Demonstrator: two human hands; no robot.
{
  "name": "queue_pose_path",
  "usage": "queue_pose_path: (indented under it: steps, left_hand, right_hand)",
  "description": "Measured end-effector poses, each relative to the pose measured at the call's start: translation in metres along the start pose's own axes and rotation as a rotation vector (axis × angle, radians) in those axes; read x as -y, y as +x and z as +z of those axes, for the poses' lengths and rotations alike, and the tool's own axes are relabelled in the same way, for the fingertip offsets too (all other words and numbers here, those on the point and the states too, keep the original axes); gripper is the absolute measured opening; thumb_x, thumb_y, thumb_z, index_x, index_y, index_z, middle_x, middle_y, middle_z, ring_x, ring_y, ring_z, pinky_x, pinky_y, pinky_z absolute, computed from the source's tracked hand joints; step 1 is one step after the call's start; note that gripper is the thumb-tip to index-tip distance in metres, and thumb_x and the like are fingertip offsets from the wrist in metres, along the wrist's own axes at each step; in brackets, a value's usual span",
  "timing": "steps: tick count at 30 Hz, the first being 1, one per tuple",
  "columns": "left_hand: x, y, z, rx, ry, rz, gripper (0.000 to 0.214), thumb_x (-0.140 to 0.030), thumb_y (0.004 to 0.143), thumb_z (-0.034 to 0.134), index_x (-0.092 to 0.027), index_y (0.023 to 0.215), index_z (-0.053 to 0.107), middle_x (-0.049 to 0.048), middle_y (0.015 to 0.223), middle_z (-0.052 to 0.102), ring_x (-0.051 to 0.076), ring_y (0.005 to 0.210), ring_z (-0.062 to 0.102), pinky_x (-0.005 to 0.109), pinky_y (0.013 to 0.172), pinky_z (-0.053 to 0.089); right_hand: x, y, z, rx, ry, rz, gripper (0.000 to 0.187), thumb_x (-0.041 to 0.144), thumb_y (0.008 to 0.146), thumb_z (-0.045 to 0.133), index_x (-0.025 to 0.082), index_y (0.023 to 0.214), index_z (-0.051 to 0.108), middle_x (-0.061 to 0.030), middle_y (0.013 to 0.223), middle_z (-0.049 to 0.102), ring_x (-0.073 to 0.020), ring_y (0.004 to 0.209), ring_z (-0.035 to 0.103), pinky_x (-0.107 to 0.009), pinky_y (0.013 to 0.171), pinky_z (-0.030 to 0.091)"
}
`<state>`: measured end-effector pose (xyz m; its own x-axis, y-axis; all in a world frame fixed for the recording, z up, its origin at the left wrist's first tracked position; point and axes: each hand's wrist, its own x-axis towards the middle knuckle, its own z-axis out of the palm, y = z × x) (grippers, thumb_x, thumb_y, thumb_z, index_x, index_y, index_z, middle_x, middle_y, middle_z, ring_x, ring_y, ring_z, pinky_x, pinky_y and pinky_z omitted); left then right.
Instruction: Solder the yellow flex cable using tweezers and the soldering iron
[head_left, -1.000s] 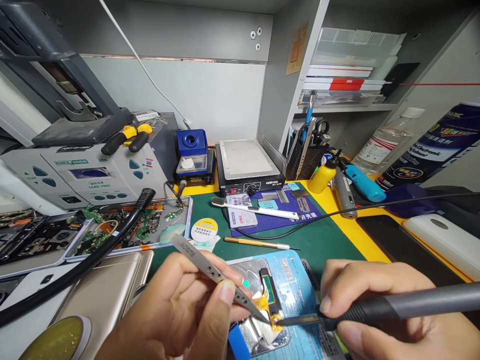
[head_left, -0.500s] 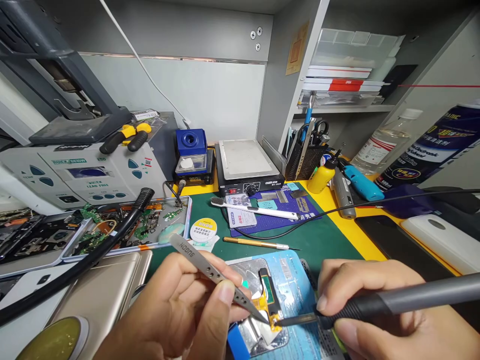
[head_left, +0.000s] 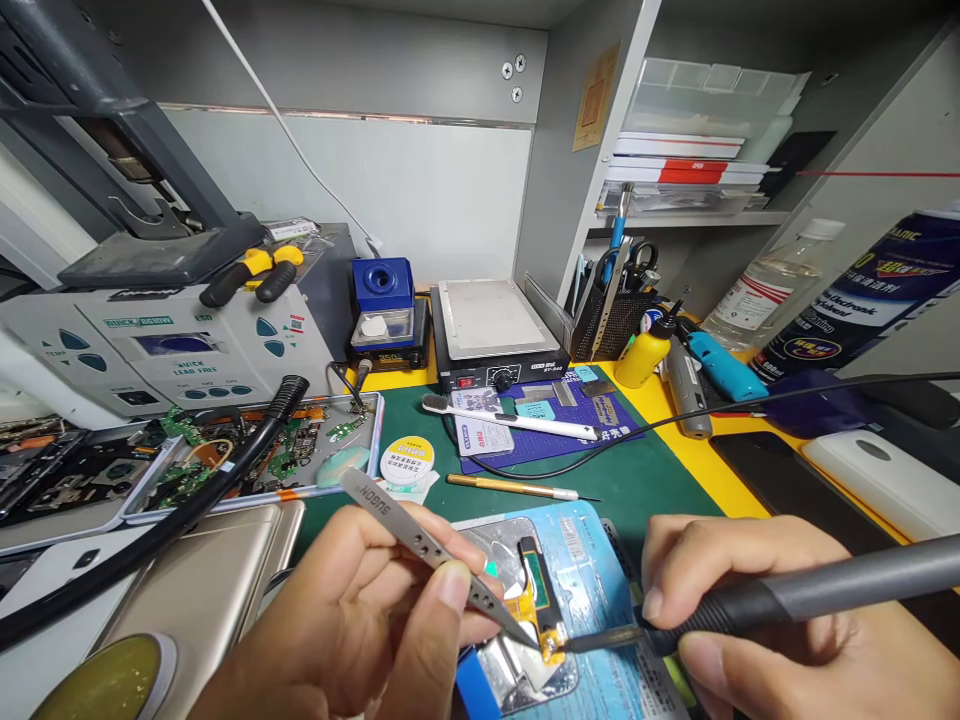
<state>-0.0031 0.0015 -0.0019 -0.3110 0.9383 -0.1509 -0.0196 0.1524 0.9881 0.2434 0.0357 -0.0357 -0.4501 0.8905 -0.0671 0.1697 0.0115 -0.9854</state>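
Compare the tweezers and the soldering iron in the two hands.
The tweezers are bare silver metal, flat, with holes and lettering; the soldering iron is a round grey and black handle with a thin dark tip. The tweezers slant down from upper left in the left hand; the iron lies nearly level, coming in from the right in the right hand. Only the iron runs out of frame. Both tips meet at the yellow flex.
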Motion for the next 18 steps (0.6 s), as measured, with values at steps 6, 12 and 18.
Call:
queue_pose_path:
  steps: [6,12,18]
  left_hand:
    - [-0.0023,-0.0020,0.0006,0.000,0.018,-0.018,0.018,-0.039,0.089,0.073,-0.023,0.087,0.065,0.0000,0.076,0.077,0.020,0.067,0.078,0.021,0.057,0.064]
    - [-0.0025,-0.0029,0.0008,-0.024,0.025,0.009,0.015,-0.035,0.088,0.075,-0.023,0.088,0.066,0.0009,0.077,0.078,0.019,0.068,0.078,0.019,0.062,0.064]
    - [-0.0038,-0.0045,0.0013,0.007,0.002,-0.046,0.017,-0.038,0.092,0.071,-0.023,0.091,0.065,0.0003,0.076,0.077,0.022,0.072,0.080,0.021,0.059,0.065]
  right_hand:
    - [0.0019,0.0007,-0.0005,-0.039,0.009,0.018,0.013,0.018,0.090,0.071,0.030,0.089,0.077,0.0025,0.078,0.064,-0.0103,0.053,0.055,-0.023,0.050,0.043]
    - [0.0041,0.0004,0.0017,-0.022,0.024,0.030,0.013,0.019,0.091,0.071,0.029,0.090,0.078,0.0018,0.080,0.063,-0.0095,0.054,0.056,-0.022,0.050,0.046]
    - [0.0051,0.0007,0.0019,-0.031,0.006,0.024,0.015,0.015,0.088,0.073,0.030,0.089,0.079,0.0026,0.078,0.064,-0.0094,0.054,0.055,-0.021,0.051,0.045]
